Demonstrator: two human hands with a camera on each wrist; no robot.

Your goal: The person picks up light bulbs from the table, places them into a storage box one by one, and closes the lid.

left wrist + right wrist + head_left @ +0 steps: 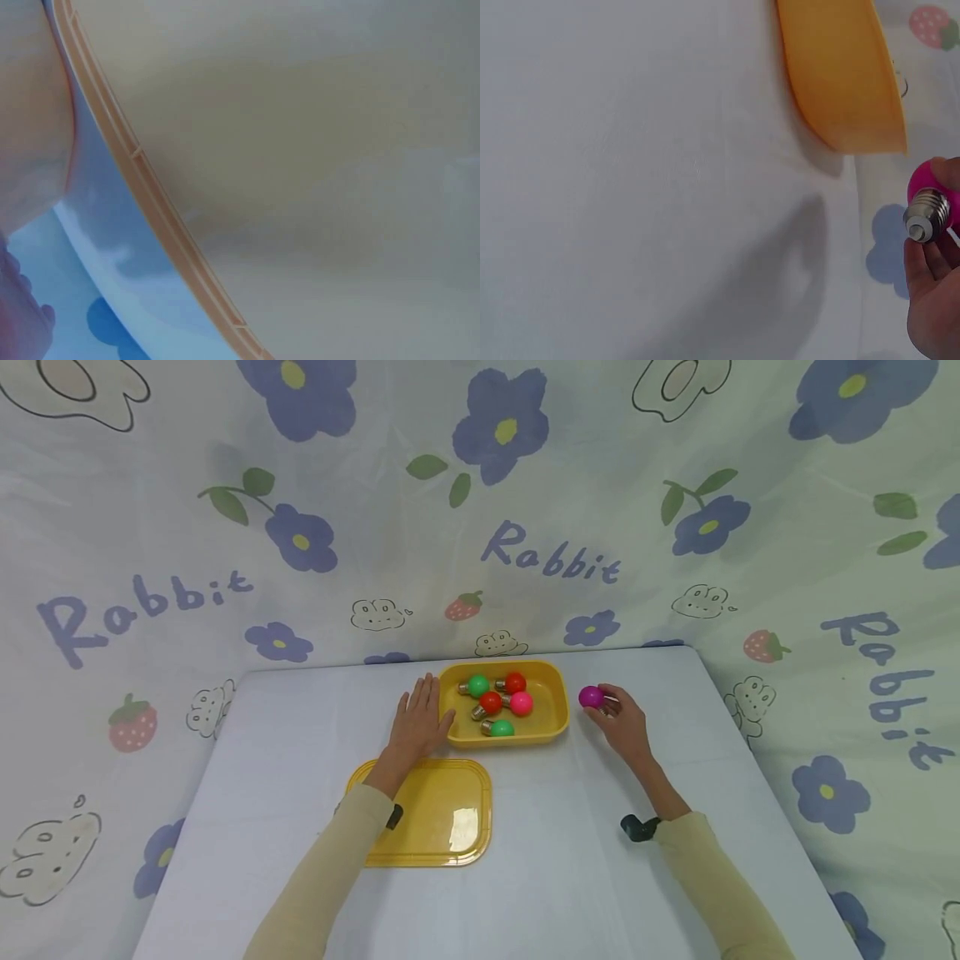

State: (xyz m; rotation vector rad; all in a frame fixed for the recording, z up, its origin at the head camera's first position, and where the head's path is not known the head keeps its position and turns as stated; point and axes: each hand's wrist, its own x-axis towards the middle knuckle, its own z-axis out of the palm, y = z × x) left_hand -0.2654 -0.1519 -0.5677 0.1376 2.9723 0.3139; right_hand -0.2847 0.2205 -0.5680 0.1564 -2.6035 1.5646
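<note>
My right hand (622, 722) pinches a purple light bulb (591, 697) by its round globe, just right of the yellow bin (551, 727). In the right wrist view, the metal screw base of that bulb (928, 210) points toward the camera, with thumb above and fingers below. Fingers straight and pointing away, my left hand (416, 722) lies along the bin's left side, its thumb by the rim. Inside the bin lie several bulbs: a green bulb (477, 686) and a red bulb (515, 682) at the back, another red bulb (491, 702), a pink bulb (521, 703) and a green bulb (502, 728) nearer the front.
A flat yellow tray (450, 810) lies in front of the bin, partly under my left forearm. Both stand on a white table (570, 877). Behind the table hangs a curtain (420, 543) printed with flowers and lettering.
</note>
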